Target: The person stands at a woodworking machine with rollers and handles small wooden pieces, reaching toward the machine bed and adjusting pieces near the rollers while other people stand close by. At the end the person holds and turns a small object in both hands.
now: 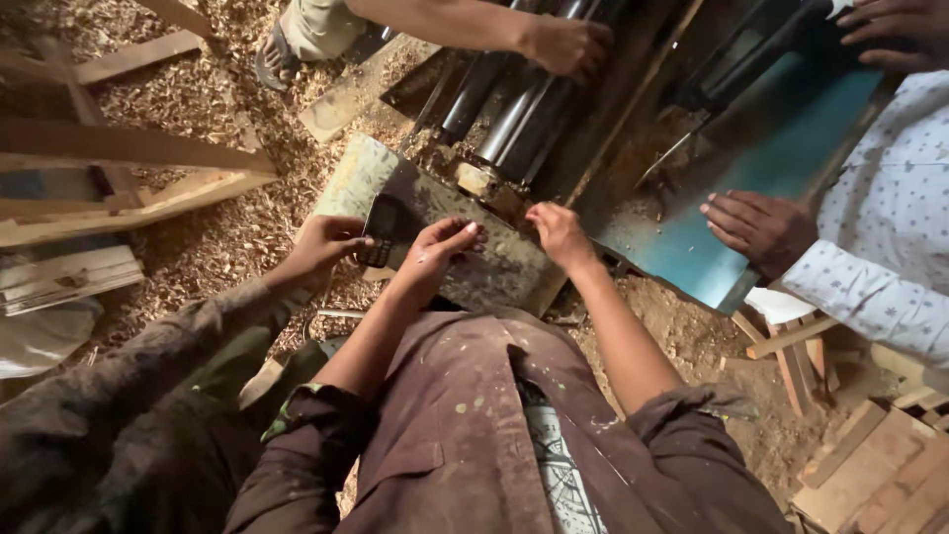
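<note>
resting on a dusty metal plate point(494, 262), long axis running lower right, left hand point(435, 255) fingers loosely spread, right hand point(559, 232) fingers curled

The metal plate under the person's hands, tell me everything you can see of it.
The metal plate is a flat, worn slab, grey-green, speckled with sawdust and grime. It lies tilted at the near end of a machine, just before its dark steel rollers. The left hand rests on its near part and the right hand touches its far edge. Another person's hand holds a small dark keypad phone over its left corner. Wood shavings surround it.
</note>
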